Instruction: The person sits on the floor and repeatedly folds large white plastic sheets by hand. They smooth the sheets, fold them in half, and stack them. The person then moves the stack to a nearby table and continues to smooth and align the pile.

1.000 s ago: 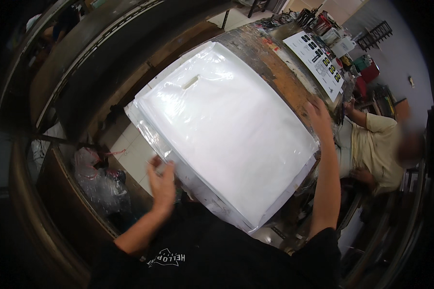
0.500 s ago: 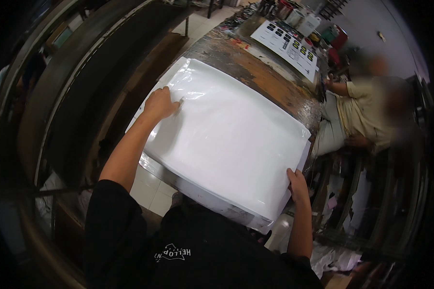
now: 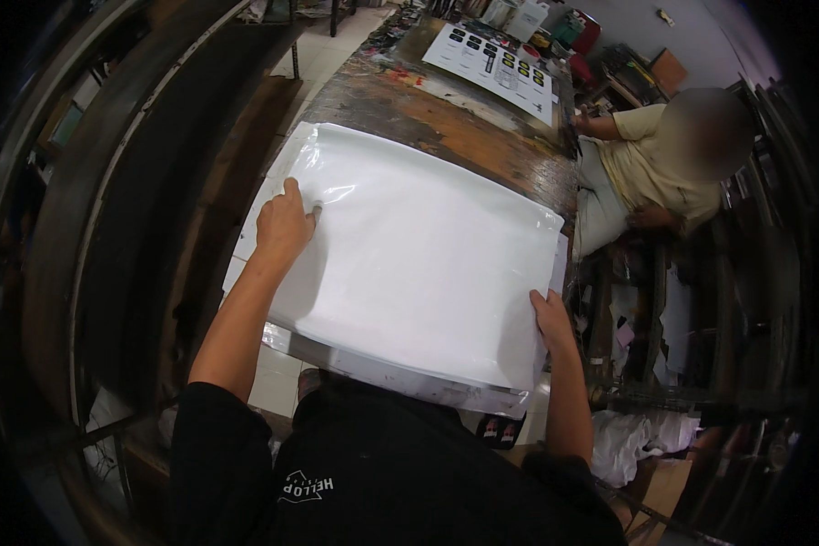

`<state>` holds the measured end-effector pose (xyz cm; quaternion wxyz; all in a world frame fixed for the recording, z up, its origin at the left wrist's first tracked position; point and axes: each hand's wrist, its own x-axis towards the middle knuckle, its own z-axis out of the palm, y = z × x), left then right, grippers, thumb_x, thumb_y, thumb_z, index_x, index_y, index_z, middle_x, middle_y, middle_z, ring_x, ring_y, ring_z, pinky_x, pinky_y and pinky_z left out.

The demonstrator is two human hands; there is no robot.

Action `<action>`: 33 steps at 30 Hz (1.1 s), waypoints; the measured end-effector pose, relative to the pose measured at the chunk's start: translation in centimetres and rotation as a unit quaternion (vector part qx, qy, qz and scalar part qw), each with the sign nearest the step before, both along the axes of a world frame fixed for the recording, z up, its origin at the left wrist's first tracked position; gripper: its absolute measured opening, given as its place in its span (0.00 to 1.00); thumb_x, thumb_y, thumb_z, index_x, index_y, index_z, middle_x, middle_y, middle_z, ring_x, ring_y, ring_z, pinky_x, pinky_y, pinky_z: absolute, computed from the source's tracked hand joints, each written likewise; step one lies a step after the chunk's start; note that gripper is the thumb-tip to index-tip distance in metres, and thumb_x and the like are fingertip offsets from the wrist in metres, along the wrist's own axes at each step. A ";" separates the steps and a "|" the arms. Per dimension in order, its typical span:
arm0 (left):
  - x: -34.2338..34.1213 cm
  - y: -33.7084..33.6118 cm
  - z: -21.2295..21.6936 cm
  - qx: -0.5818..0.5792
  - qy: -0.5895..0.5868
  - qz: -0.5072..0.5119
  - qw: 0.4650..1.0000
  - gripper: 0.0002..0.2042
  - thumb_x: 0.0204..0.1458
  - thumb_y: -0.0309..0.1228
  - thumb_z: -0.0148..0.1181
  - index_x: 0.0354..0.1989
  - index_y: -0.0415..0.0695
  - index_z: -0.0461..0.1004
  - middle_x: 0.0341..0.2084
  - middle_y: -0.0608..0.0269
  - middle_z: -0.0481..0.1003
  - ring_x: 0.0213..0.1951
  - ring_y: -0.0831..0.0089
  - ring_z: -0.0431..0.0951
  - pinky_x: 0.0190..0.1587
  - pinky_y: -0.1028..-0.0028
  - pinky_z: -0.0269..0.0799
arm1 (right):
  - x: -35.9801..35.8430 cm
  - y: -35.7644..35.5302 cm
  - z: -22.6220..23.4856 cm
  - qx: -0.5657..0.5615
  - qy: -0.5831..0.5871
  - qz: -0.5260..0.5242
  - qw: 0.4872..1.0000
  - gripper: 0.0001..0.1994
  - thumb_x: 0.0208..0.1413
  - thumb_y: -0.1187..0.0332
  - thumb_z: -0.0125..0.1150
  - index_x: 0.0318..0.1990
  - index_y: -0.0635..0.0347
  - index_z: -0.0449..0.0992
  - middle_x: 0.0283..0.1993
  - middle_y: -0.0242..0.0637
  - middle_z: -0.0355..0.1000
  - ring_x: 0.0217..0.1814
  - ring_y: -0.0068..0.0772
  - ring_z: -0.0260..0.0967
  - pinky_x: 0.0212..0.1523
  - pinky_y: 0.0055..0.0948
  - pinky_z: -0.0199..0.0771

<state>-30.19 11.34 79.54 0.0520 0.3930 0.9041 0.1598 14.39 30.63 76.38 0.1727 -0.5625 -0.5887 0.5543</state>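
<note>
A large white glossy sheet (image 3: 419, 264) lies across the near end of the worktable, its surface slightly wavy and shiny at the corners. At its left side is my left hand (image 3: 285, 223), closed on the edge with the thumb lying on top; the other fingertips are partly hidden. My right hand (image 3: 552, 320) pinches the right edge, thumb above and fingers out of sight beneath. Along the left and right sides, parts of other pale sheets (image 3: 248, 238) show from under the glossy one.
Beyond the sheet, the stained worktable (image 3: 373, 114) holds a printed sheet (image 3: 491, 73) with black and yellow shapes. Bottles and tins (image 3: 526, 20) stand at its far end. A seated person (image 3: 651, 150) is at the right. Dark shelving (image 3: 168, 164) flanks the left; white plastic bags (image 3: 623, 441) lie lower right.
The view has shifted, and the table and sheet appear turned slightly. Both hands keep their places at the sheet's two sides, and its near right corner looks a little higher.
</note>
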 end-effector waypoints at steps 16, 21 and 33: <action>-0.3 0.1 -0.5 -0.055 0.029 -0.032 0.998 0.17 0.50 0.41 0.62 0.33 0.35 0.74 0.28 0.44 0.76 0.33 0.50 0.78 0.38 0.59 0.76 | -10.2 -1.9 3.0 0.440 -0.333 0.316 0.771 0.43 0.54 0.43 0.54 0.67 0.67 0.50 0.70 0.63 0.40 0.74 0.65 0.31 0.68 0.63 0.29; -0.4 0.1 -0.8 -0.050 0.041 -0.026 0.998 0.16 0.50 0.40 0.63 0.32 0.36 0.74 0.28 0.45 0.76 0.33 0.51 0.78 0.38 0.60 0.75 | -10.2 -1.8 1.6 0.454 -0.329 0.308 0.769 0.45 0.52 0.41 0.55 0.68 0.67 0.48 0.71 0.63 0.38 0.74 0.66 0.28 0.67 0.64 0.24; -0.4 -0.3 -0.2 -0.027 0.033 -0.018 0.999 0.14 0.47 0.36 0.64 0.29 0.35 0.73 0.26 0.45 0.75 0.31 0.50 0.78 0.38 0.60 0.75 | -10.6 -2.3 1.3 0.449 -0.338 0.307 0.768 0.49 0.44 0.39 0.62 0.68 0.59 0.51 0.71 0.62 0.37 0.73 0.70 0.27 0.64 0.72 0.22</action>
